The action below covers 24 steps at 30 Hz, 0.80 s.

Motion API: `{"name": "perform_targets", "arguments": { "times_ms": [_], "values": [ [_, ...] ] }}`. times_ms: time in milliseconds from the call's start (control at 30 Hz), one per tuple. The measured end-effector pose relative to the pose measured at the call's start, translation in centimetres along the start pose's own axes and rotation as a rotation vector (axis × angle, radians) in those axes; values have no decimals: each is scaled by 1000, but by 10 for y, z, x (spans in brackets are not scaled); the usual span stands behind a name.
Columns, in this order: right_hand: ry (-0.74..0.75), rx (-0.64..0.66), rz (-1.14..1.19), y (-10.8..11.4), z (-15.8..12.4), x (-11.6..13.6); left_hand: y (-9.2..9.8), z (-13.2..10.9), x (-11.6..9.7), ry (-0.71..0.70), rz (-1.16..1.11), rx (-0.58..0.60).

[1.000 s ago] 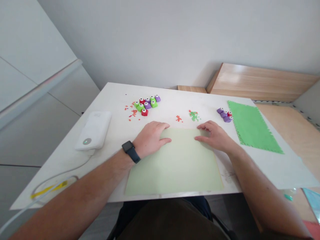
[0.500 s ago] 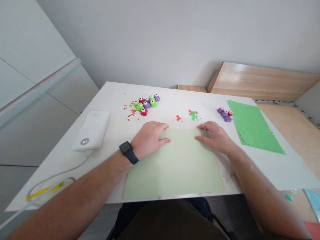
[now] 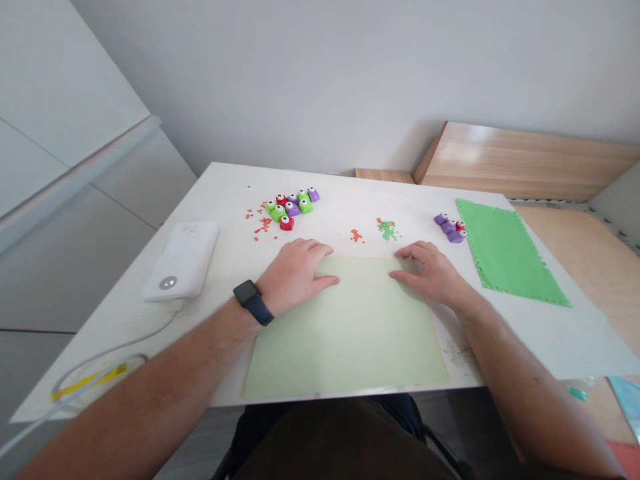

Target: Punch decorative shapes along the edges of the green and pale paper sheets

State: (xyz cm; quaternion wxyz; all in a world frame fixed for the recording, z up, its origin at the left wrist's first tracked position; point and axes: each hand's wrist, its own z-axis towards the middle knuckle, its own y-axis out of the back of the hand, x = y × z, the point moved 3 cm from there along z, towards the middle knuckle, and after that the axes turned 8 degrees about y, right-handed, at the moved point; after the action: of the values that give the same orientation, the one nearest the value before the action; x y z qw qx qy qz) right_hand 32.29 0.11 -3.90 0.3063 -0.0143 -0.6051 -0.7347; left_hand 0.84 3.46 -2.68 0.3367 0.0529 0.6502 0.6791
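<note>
I see the left hand (image 3: 295, 277) and right hand (image 3: 425, 272) half open, gripping nothing, across the thin, pale-green rectangular sheet's (image 3: 350, 333) far corners, seemingly steadying it flat along the white rectangular table's (image 3: 235, 193) near edge.

We see the left hand (image 3: 295, 275) (it wears a dark watch (image 3: 253, 301)) and the right hand (image 3: 431, 273), both spread out at the far corners of a pale green sheet (image 3: 350, 333). Past them on the white table (image 3: 225, 200) we spot small red bits (image 3: 356, 235), green bits (image 3: 387, 231) and little blocks (image 3: 291, 209) with eyes. A bright green mat (image 3: 510, 250) lies at the right.
</note>
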Motion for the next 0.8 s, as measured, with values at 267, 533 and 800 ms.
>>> {"name": "perform_targets", "arguments": {
  "times_ms": [267,533,800],
  "values": [
    [5,30,-12,-1,0,3,-3,2,3,18,-45,51],
    [11,22,-5,0,-1,5,-3,1,3,31,-76,49],
    [5,6,2,1,-1,6,-2,0,0,6,-57,37]
  ]
}}
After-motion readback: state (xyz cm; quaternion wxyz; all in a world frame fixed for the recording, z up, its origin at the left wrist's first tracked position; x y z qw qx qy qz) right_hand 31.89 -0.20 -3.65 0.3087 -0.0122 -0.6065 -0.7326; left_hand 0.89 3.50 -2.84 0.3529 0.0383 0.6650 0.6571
